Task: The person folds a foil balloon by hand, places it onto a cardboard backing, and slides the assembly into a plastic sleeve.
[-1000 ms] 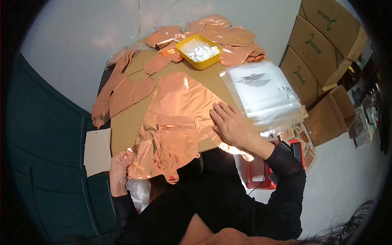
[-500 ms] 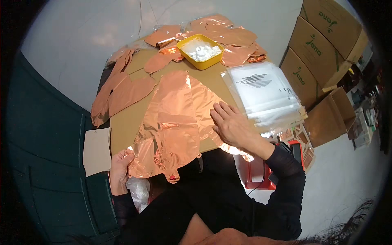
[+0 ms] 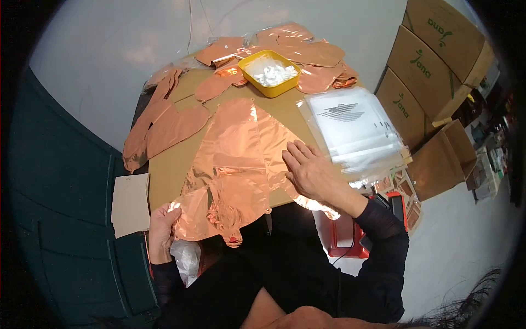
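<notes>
A shiny rose-gold foil balloon (image 3: 235, 148), flat and uninflated, lies across the table with its lower edge hanging over the front. My left hand (image 3: 163, 225) pinches its lower left corner between thumb and fingers. On the balloon's right part rests my right hand (image 3: 312, 170), palm down with the fingers stretched out. A small tab with a red spot (image 3: 234, 240) sticks out at the balloon's bottom edge.
More flat foil balloons (image 3: 178, 129) lie at the left and back of the table (image 3: 164, 170). A yellow tray (image 3: 276, 90) holds white bits. Clear plastic bags (image 3: 356, 126) are stacked at right, near cardboard boxes (image 3: 422, 66). A card sheet (image 3: 130, 203) juts out at left.
</notes>
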Demonstrator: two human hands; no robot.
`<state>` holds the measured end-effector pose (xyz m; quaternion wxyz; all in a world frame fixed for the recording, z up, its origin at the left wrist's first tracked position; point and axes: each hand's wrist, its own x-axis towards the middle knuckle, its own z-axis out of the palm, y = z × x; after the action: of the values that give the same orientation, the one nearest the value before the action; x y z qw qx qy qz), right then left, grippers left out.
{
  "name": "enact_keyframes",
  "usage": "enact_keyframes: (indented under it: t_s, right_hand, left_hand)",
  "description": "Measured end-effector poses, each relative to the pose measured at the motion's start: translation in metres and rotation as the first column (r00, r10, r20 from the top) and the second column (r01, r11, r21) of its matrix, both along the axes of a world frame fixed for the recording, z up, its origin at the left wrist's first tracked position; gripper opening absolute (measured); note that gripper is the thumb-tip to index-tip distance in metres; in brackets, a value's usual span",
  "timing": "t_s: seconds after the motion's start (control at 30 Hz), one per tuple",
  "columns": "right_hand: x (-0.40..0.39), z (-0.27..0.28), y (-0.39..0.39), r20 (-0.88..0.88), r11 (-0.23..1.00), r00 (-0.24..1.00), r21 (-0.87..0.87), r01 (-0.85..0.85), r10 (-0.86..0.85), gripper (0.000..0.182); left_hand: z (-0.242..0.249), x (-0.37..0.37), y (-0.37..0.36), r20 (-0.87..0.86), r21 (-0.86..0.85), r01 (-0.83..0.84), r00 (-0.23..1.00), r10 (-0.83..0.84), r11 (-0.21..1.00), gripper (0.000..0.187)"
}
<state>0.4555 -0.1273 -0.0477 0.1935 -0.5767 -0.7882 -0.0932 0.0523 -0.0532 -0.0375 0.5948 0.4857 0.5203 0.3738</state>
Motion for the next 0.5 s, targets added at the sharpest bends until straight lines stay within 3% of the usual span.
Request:
enact_keyframes:
  t_s: [0.03, 0.13, 0.2, 0.23, 0.37, 0.5]
  right_hand:
    - [0.0, 0.0, 0.0, 0.002, 1.0, 1.0, 0.014, -0.007, 0.007, 0.047]
    - [0.001, -0.001, 0.0, 0.001, 0.999, 1.0, 0.033, -0.014, 0.014, 0.047]
    - [0.001, -0.002, -0.001, 0.002, 0.999, 1.0, 0.033, -0.015, 0.015, 0.048]
    - [0.001, -0.001, 0.0, 0.006, 0.999, 1.0, 0.031, -0.016, 0.015, 0.048]
    - [0.001, -0.001, 0.002, 0.003, 1.0, 1.0, -0.008, -0.027, 0.027, 0.049]
    - [0.003, -0.003, 0.003, -0.03, 1.0, 0.999, 0.008, -0.029, 0.029, 0.051]
  left_hand:
    - [0.001, 0.0, 0.0, -0.012, 0.013, 0.003, 1.0, -0.003, 1.0, 0.007]
    - [0.03, 0.005, -0.008, -0.478, 0.149, 0.05, 0.878, 0.028, 0.988, 0.012]
    - [0.04, 0.006, -0.016, -0.685, 0.458, 0.133, 0.683, 0.254, 0.879, 0.014]
    - [0.045, 0.006, -0.019, -0.727, 0.582, 0.205, 0.566, 0.39, 0.787, 0.016]
    - [0.075, 0.018, -0.012, -0.695, 0.539, 0.235, 0.667, 0.27, 0.809, 0.017]
    - [0.103, 0.061, 0.008, -0.801, 0.561, 0.616, 0.572, 0.176, 0.553, 0.014]
